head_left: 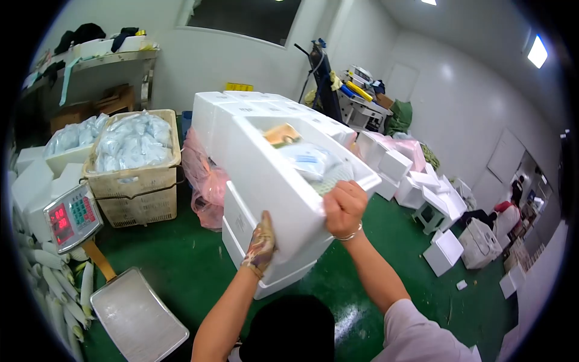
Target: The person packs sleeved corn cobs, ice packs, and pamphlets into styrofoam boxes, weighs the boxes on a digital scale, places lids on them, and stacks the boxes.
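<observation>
An open white foam box is tilted in front of me, above a stack of white foam boxes. Inside it lie a clear plastic bag with blue print, a brown and green packet and a pale netted item. My left hand, in a patterned glove, grips the box low on its near left side; its thumb shows and the other fingers are hidden. My bare right hand is closed over the near right rim. A bracelet circles that wrist.
Closed foam boxes stand stacked behind. A cream crate of bagged ice-like packs is at left, beside pink plastic film. A scale and long pale vegetables lie lower left. Loose foam boxes are scattered right.
</observation>
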{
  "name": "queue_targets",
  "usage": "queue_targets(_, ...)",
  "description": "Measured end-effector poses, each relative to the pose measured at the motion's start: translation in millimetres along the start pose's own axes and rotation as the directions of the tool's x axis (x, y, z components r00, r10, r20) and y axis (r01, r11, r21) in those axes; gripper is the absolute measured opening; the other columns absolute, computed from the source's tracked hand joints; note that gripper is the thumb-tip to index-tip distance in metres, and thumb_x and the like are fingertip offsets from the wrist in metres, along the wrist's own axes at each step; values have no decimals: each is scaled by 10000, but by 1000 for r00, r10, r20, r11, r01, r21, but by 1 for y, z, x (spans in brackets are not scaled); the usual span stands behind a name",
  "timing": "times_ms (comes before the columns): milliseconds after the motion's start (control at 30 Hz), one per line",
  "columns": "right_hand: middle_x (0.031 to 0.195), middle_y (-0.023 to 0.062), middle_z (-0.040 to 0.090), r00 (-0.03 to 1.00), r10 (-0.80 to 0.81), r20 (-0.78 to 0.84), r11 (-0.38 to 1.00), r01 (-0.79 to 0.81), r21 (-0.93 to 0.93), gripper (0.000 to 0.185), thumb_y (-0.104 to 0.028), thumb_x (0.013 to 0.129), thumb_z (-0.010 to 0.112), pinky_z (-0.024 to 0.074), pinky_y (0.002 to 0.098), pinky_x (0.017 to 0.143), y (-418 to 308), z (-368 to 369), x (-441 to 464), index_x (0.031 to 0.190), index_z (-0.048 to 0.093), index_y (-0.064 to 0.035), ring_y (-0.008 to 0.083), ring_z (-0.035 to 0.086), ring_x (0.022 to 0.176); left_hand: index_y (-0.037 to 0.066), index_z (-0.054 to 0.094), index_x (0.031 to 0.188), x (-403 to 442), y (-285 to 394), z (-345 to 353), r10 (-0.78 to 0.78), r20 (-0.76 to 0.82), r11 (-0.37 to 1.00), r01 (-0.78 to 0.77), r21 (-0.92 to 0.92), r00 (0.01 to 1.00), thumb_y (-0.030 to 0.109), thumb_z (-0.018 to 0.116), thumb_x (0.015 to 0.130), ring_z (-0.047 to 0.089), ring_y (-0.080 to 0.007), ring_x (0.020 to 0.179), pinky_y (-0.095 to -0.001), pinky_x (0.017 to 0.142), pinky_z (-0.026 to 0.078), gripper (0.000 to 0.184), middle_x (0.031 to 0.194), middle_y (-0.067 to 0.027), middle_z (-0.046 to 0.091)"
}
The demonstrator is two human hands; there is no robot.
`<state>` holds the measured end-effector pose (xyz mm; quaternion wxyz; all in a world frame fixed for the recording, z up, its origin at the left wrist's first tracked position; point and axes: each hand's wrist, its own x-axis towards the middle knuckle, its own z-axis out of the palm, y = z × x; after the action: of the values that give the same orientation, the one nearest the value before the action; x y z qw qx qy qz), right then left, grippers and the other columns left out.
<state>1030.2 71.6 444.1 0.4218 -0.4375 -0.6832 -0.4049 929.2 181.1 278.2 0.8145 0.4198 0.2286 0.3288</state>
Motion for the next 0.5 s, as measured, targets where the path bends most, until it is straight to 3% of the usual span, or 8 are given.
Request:
queue_targets(100,495,86,396,998,49,-50,999,-49,7,193,-69,664,539,279,358,444,40,24,-57,505,430,-57,256,393,435,80,555,856,18,-3,-54,285,-24,679,-184,710,958,316,606,808,581,-174,721,-241,628,477,246,771,-59,563)
queue_targets(133,496,86,392,998,43,-40,999,-44,-9,193,-69,668,534,273,358,445,40,30,-59,506,430,-55,257,389,436,101,519,769,-1,16,-70,151,0,989,-151,3,989,270,625,792,566,-166,586,-257,487,448,200,774,-30,559)
queue_targets(233,499,85,376,997,71,-10,997,-72,-20,187,-70,686,514,254,364,461,25,38,-55,518,433,-49,262,371,441,68,550,790,-62,78,-97,314,72,660,-273,700,947,277,558,815,556,-195,551,-296,473,451,211,717,-66,569)
queue_targets(333,503,86,378,994,107,11,994,-107,-26,185,-63,698,503,262,369,474,24,38,-54,528,432,-51,264,375,454,31,603,803,-130,111,-171,108,34,449,-79,890,994,287,538,813,576,-217,613,-322,529,438,264,681,-111,587)
queue_targets(367,514,95,387,988,143,59,989,-140,-50,194,-57,718,487,271,381,487,20,36,-53,534,426,-48,269,381,468,60,616,815,-159,129,-200,135,147,-56,-140,988,980,333,546,804,567,-238,600,-357,541,428,282,703,-122,596)
queue_targets(400,514,101,387,984,158,77,986,-153,-67,199,-63,723,479,272,384,487,17,35,-51,533,422,-46,273,383,470,65,620,785,-196,141,-227,69,20,85,-26,996,997,350,547,798,566,-268,600,-382,558,431,295,717,-111,611)
queue_targets(467,516,113,388,978,176,111,983,-168,-78,212,-75,735,465,273,390,487,10,35,-49,532,414,-42,281,386,475,63,650,796,-262,157,-283,72,-133,-12,135,991,988,328,590,786,587,-247,621,-369,573,451,272,708,-113,629)
queue_targets(500,519,120,388,979,176,105,981,-166,-97,225,-100,747,456,271,396,488,10,37,-53,535,411,-39,288,384,477,52,658,809,-294,180,-267,48,-405,-6,406,914,913,311,607,781,607,-227,646,-351,589,474,265,717,-115,642)
